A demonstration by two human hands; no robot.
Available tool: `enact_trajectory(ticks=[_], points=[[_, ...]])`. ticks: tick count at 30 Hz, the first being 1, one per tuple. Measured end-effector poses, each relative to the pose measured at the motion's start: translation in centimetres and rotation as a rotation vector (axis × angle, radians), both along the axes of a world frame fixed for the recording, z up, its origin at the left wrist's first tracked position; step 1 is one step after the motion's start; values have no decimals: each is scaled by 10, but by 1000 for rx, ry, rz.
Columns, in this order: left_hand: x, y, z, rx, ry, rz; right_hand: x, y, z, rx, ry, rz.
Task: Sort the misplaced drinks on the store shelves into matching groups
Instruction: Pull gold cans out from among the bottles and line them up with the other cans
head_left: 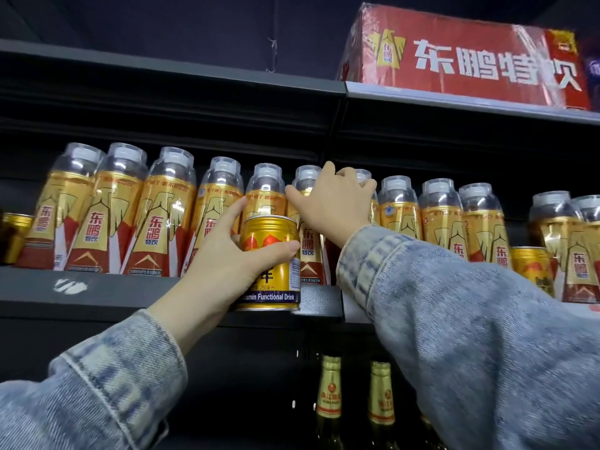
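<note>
**Store shelf status: sorting incomplete**

Dark shelving carried a row of gold-and-red bottles [156, 216] on the middle shelf [97, 293]. The left hand [227, 254] gripped a gold can [271, 264] at the shelf's front edge, in front of the bottles. The right hand [334, 203] curled its fingers over one bottle's clear cap. A second can [531, 267] stood among the bottles at right, and a third can [14, 235] at far left. Judged from this, grouping was unfinished: the held can was not yet placed and two cans remained mixed in.
</note>
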State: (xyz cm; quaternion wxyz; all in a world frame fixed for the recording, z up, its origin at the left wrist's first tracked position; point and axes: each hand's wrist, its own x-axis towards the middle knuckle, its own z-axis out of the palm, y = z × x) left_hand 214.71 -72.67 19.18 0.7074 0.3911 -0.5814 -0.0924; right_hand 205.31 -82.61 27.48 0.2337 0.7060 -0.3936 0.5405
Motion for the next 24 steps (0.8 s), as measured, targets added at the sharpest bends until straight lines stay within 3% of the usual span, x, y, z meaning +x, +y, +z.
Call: enact_trajectory(ticks=[3,5,7,9,13,19,24], points=[[-3,0,-2,-35,-5,14,-11,6,-7,12,-94,211],[-5,0,-4,-59,3,32,-20,15,-14,92,-162,460],[-8,1,-6,-82,7,45,-28,27,-25,274,-154,735],[-14,3,-7,-105,2,46,-35,38,-35,544,-69,871],[-17,3,-10,-132,-28,114,-41,46,-45,888,37,1005],[-16,19,-15,-104,-83,141,-34,48,-49,875,13,1076],[-2,46,-30,114,-389,274,-21,50,-51,922,-63,1155]])
